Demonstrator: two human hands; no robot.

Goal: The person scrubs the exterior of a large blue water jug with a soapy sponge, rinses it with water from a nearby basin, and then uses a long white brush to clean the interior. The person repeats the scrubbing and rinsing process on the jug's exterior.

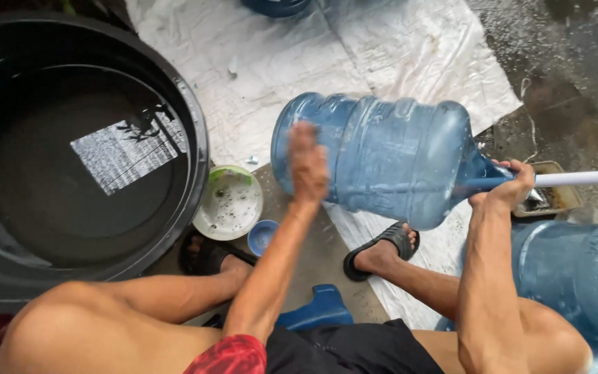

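The water jug (389, 156) lies on its side at centre, on the sheet (243, 62). The tub (195, 138) sits at nine o'clock; the bowl (230, 203) lies between them. Another jug (583, 277) lies at four o'clock.

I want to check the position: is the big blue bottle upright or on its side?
On its side: the blue bottle lies horizontal, its neck pointing right, base pointing left.
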